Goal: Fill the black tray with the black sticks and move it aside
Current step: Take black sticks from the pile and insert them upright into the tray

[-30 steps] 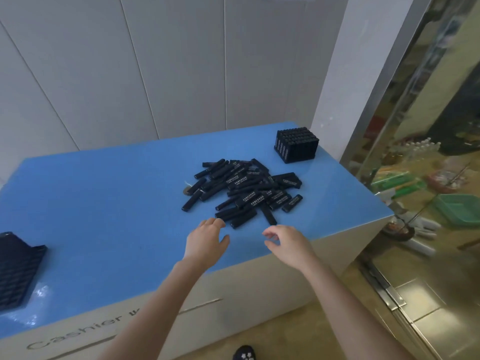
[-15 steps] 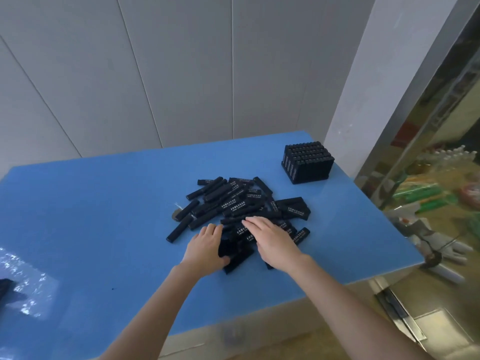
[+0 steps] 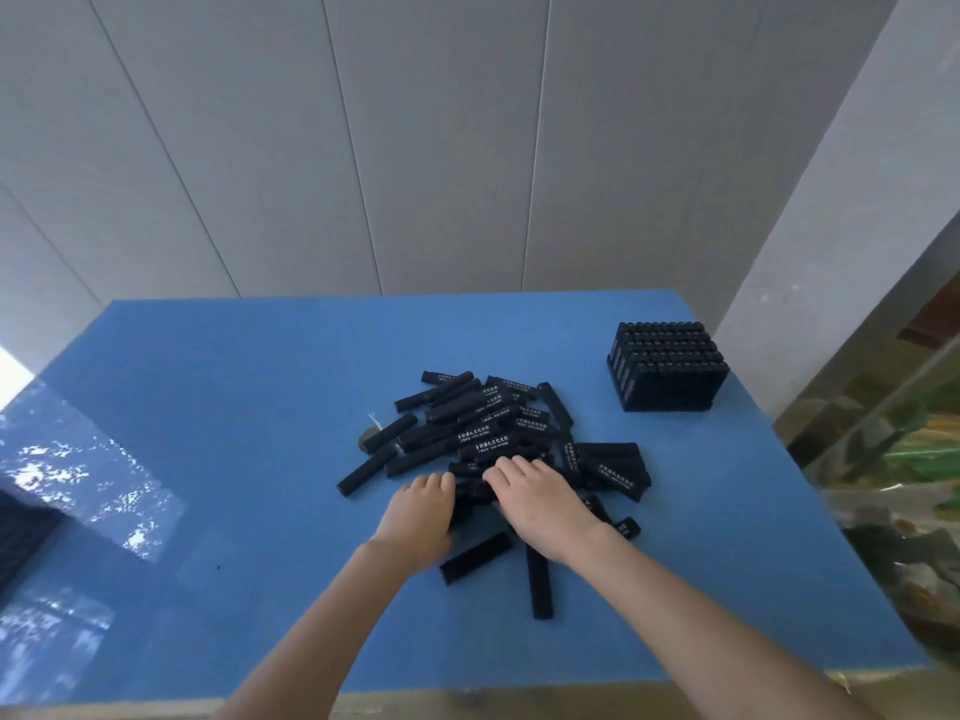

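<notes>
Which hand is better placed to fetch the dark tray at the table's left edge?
Left hand: it sits nearer the tray; the right hand would have to cross over it.

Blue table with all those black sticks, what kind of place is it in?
Probably a shop or its packing corner. The blue table stands against plain wall panels, a glass partition shows goods beyond, and a filled black tray sits ready.

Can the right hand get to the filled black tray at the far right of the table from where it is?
Probably yes. The right hand rests on the pile of black sticks, and bare blue table lies between the pile and the filled tray. Nothing stands in the way.
</notes>
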Available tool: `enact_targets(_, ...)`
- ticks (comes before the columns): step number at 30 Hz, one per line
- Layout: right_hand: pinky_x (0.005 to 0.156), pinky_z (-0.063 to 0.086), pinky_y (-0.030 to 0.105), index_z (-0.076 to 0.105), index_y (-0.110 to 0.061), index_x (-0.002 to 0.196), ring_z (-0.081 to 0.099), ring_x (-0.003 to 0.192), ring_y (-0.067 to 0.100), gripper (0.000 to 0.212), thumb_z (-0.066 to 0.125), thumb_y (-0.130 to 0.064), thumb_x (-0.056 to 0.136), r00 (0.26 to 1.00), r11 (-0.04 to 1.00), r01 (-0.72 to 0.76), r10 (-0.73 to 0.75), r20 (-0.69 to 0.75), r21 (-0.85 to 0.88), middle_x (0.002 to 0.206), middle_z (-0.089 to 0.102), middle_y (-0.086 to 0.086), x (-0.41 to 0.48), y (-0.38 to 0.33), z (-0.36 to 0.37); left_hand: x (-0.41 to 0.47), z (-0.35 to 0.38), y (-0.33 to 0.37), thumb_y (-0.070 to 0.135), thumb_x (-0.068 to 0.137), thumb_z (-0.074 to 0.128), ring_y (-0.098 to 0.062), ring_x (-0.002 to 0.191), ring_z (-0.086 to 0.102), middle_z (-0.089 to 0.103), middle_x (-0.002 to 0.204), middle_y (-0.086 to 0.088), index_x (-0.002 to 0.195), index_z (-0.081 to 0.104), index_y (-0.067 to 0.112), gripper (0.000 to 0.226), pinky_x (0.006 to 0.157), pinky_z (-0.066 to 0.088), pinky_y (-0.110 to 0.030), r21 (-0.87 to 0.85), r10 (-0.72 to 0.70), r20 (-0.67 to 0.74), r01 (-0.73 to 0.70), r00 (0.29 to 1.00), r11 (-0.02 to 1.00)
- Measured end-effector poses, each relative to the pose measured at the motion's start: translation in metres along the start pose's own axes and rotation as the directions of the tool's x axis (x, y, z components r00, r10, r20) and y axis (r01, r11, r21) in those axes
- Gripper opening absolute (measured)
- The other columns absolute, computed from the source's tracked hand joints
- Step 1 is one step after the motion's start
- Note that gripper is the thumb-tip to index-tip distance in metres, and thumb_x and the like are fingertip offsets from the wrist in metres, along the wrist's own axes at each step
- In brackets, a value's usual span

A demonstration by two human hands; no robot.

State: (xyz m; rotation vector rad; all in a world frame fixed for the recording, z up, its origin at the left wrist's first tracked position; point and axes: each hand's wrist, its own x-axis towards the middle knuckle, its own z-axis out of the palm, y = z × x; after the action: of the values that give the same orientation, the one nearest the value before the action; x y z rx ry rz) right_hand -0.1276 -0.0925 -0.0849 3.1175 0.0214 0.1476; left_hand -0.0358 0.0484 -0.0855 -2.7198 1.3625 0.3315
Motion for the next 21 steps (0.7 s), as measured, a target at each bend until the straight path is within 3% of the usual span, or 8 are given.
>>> enact_targets(2,0.085,0.041,0.03,0.045,-0.01,0.119,0.05,0.102,0.021,0.026,0.044,-0.021,0.095,0.995,0.978,-0.096,0.091,0.034,0.185,0.111,0.053,0.003,0.0,0.004,-0.01,0.002,-0.001,0.002,0.019,0.088,0.05,-0.025,0.105,0.051,0.055,0.114,-0.008,0.11,0.043,0.009,0.025,0.072,0.037,-0.028,-0.041,-0.065,-0.006,0.065,0.998,0.997)
enact_targets(4,0.075,0.042,0.028,0.041,-0.009,0.123,0.051,0.092,0.017,0.03,0.037,-0.025,0.098,0.971,0.886,-0.237,0.224,0.08,0.399,0.102,0.053,0.0,-0.003,0.008,-0.021,0.003,-0.002,0.003,0.02,0.09,0.048,-0.026,0.103,0.054,0.057,0.111,-0.007,0.106,0.042,0.009,0.02,0.065,0.035,-0.029,-0.075,-0.116,-0.018,0.114,0.993,0.991)
enact_targets(7,0.055,0.036,0.024,0.038,-0.012,0.119,0.045,0.064,0.012,0.027,0.037,-0.028,0.098,0.916,0.65,-0.395,0.329,0.228,0.65,0.071,0.046,-0.006,-0.009,0.013,-0.028,0.001,-0.007,0.003,0.02,0.092,0.043,-0.029,0.098,0.057,0.06,0.106,-0.006,0.1,0.041,0.011,0.012,0.062,0.031,-0.031,-0.115,-0.174,-0.062,0.166,0.983,0.979)
enact_targets(11,0.064,0.04,0.016,0.045,-0.016,0.097,0.052,0.073,0.01,0.016,0.041,-0.031,0.097,0.873,0.311,-0.466,0.314,0.373,0.828,0.082,0.056,-0.003,-0.018,0.018,-0.033,-0.006,-0.012,-0.002,0.023,0.097,0.037,-0.031,0.083,0.058,0.059,0.094,-0.008,0.092,0.035,0.012,0.012,0.059,0.033,-0.031,-0.198,-0.265,-0.14,0.235,0.954,0.952)
enact_targets(14,0.066,0.041,0.02,0.049,-0.014,0.09,0.048,0.063,0.008,0.014,0.043,-0.026,0.096,0.856,0.136,-0.465,0.32,0.406,0.875,0.079,0.057,-0.005,-0.023,0.017,-0.034,-0.014,-0.016,-0.006,0.022,0.097,0.037,-0.027,0.072,0.047,0.057,0.091,-0.007,0.109,0.041,0.01,0.018,0.06,0.035,-0.031,-0.296,-0.376,-0.163,0.319,0.912,0.9)
enact_targets(18,0.065,0.039,0.023,0.047,-0.012,0.09,0.043,0.061,0.01,0.015,0.043,-0.025,0.097,0.867,-0.023,-0.41,0.3,0.398,0.912,0.076,0.054,-0.003,-0.025,0.012,-0.039,-0.029,-0.017,-0.007,0.02,0.094,0.045,-0.027,0.077,0.048,0.053,0.084,-0.004,0.115,0.042,0.017,0.021,0.061,0.037,-0.03,-0.555,-0.537,-0.067,0.416,0.841,0.72)
enact_targets(21,0.058,0.037,0.019,0.044,-0.014,0.089,0.04,0.059,0.009,0.014,0.044,-0.026,0.096,0.887,-0.085,-0.37,0.263,0.379,0.925,0.075,0.051,-0.002,-0.022,-0.001,-0.04,-0.044,-0.01,-0.008,0.016,0.09,0.052,-0.025,0.071,0.049,0.051,0.076,-0.003,0.1,0.05,0.016,0.01,0.055,0.037,-0.026,-0.766,-0.629,-0.011,0.398,0.777,0.505)
